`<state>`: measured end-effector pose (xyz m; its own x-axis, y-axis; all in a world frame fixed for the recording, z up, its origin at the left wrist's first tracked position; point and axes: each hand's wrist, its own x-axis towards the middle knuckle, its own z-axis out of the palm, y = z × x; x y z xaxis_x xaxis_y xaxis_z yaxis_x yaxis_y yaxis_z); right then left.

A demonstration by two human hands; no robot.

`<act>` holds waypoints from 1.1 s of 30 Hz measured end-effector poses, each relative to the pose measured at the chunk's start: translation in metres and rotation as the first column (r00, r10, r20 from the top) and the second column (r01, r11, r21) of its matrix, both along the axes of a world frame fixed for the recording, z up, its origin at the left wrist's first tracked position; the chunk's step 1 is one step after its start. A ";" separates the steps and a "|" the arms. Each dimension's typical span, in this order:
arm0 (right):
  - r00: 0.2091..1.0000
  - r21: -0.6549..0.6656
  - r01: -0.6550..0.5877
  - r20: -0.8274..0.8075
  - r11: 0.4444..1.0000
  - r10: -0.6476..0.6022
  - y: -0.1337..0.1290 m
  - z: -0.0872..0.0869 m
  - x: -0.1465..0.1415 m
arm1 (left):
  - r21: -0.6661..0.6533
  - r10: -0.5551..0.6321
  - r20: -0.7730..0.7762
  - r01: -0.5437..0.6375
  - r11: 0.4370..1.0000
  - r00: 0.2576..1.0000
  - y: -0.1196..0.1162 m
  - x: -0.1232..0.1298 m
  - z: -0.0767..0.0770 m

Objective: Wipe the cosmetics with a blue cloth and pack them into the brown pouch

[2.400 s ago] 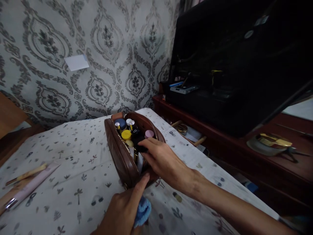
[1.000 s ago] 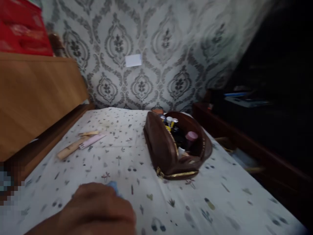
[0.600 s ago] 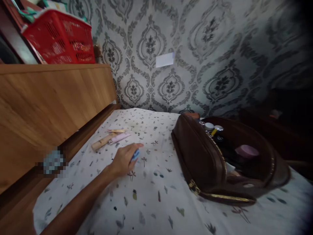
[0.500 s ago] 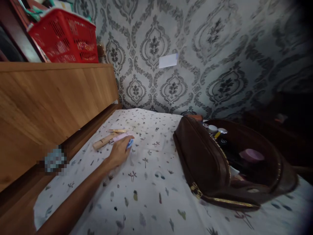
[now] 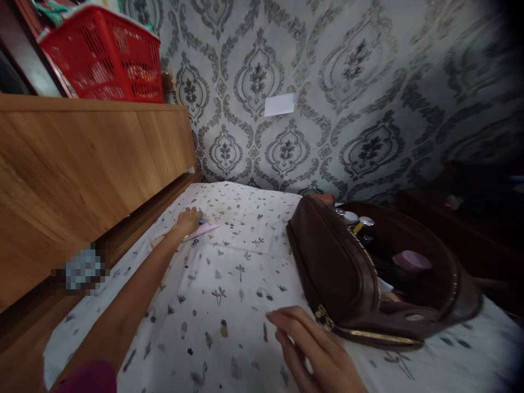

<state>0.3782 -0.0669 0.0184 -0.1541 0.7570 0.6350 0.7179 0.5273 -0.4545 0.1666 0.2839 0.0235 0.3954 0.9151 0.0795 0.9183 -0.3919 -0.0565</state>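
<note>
My left hand (image 5: 189, 221) is stretched out to the far left of the patterned sheet, its fingers closed on a small blue item (image 5: 202, 220). Beside and partly beneath it lie a pink tube (image 5: 207, 227) and a beige tube (image 5: 158, 240), both partly hidden by the hand and forearm. My right hand (image 5: 313, 349) is over the sheet at the lower middle, fingers apart and holding nothing. Just beyond it stands an unzipped brown bag (image 5: 331, 256) with a pink item (image 5: 412, 261), white-lidded jars (image 5: 351, 218) and other cosmetics inside.
A red basket (image 5: 102, 54) sits on the wooden cabinet (image 5: 90, 153) at the left. Patterned wallpaper with a white paper (image 5: 280, 104) rises behind the sheet (image 5: 229, 273). An orange-brown object (image 5: 323, 198) lies behind the bag.
My left hand has moved left and farther back with the blue item, now covering part of the tubes. My right hand has come into view at the bottom. The view has shifted slightly.
</note>
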 end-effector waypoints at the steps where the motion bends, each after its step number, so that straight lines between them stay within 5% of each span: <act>1: 0.999 -0.033 -0.031 -0.044 0.999 0.029 0.008 -0.001 -0.006 | -0.002 -0.005 0.008 0.005 1.000 1.000 0.001 0.001 0.000; 6: 0.960 -0.263 -0.078 -0.281 0.962 0.001 0.032 -0.020 -0.027 | 0.007 -0.045 0.166 0.044 0.999 0.985 -0.004 0.003 0.002; 10: 0.886 -0.428 -0.108 -0.452 0.897 -0.108 0.038 -0.039 -0.026 | 0.050 -0.081 0.427 0.066 0.997 0.901 -0.015 0.003 0.010; 15: 0.757 -0.551 -0.176 -0.605 0.816 -0.246 0.042 -0.052 -0.022 | 0.023 -0.067 0.788 0.079 0.997 0.611 -0.037 0.013 0.018; 20: 0.711 -0.506 -0.136 -0.649 0.852 -0.272 0.043 -0.051 -0.018 | -0.180 0.110 0.957 0.253 0.951 0.267 -0.094 0.036 0.000; 23: 0.722 -0.482 -0.106 -0.639 0.870 -0.266 0.043 -0.050 -0.016 | -0.315 0.271 0.948 0.355 0.880 0.168 -0.140 0.049 -0.011; 26: 0.732 -0.467 -0.093 -0.631 0.879 -0.258 0.043 -0.050 -0.018 | -0.473 0.507 0.859 0.485 0.736 0.068 -0.178 0.059 -0.019; 29: 0.760 -0.464 -0.044 -0.590 0.885 -0.272 0.042 -0.051 -0.019 | -0.539 0.582 0.808 0.515 0.666 0.093 -0.195 0.060 -0.029; 33: 0.788 -0.467 0.067 -0.517 0.882 -0.334 0.043 -0.051 -0.014 | -0.439 0.329 0.880 0.324 0.838 0.341 -0.184 0.047 -0.041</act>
